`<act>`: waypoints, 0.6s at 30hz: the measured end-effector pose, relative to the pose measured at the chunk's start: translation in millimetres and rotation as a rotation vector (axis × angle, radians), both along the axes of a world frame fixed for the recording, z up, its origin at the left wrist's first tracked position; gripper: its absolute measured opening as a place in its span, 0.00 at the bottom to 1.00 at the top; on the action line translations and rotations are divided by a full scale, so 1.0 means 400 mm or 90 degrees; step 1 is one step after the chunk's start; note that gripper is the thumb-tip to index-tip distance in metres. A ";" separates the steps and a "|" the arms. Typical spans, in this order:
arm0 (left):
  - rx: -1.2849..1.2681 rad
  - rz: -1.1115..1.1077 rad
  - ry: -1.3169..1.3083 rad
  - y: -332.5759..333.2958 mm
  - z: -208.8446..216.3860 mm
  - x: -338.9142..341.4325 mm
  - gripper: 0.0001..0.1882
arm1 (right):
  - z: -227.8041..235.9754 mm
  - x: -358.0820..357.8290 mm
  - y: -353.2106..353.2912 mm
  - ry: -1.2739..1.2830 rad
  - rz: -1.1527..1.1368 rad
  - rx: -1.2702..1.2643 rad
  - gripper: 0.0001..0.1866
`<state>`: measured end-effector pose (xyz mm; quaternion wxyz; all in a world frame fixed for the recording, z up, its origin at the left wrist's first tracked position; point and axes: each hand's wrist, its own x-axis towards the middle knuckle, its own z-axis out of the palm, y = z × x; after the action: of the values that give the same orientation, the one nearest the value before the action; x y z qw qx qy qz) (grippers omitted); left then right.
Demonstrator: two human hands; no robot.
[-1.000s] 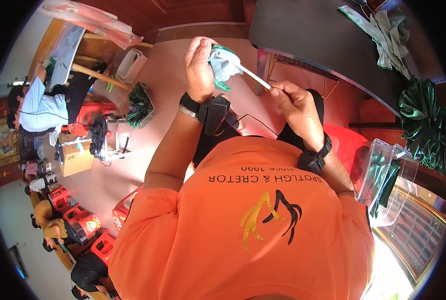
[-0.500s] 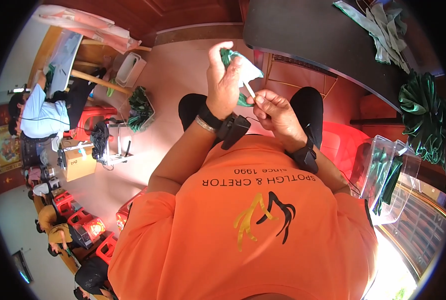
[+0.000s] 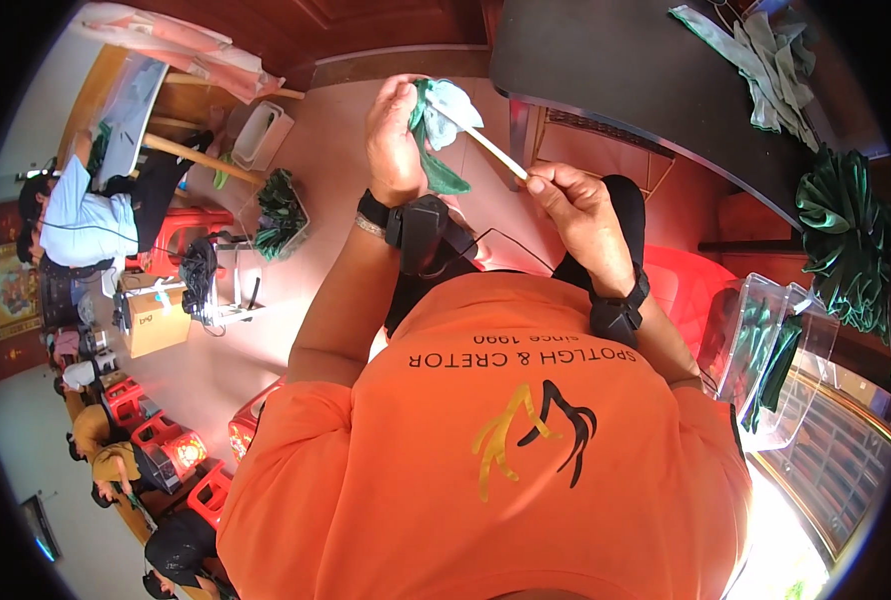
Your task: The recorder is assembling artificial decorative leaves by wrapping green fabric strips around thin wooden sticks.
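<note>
The left hand has its fingers curled in on the left edge of a green velvety cloth piece, seemingly holding it, though the cloth hides how firmly. The right hand pinches the near end of a slender pale rod between thumb and bent forefinger. The cloth is in the air, left of the dark tabletop, its pale side bunched around the rod's far end and a green tail hanging nearer the wearer. For good control, the person would do best to press along the rod's length rather than sideways, with the left fingers backing the fabric where the tip meets it; a hard jab could poke through or slip off the folds.
</note>
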<state>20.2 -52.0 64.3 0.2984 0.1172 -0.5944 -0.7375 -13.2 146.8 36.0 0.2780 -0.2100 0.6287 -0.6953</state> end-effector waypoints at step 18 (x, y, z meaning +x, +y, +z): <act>0.047 -0.248 -0.072 0.059 0.008 0.022 0.16 | -0.034 0.027 -0.012 -0.109 0.059 -0.110 0.09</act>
<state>28.8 -28.2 67.5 0.1118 0.0522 -0.5942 -0.7948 -2.6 142.0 22.5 0.3436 -0.2018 0.5300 -0.7485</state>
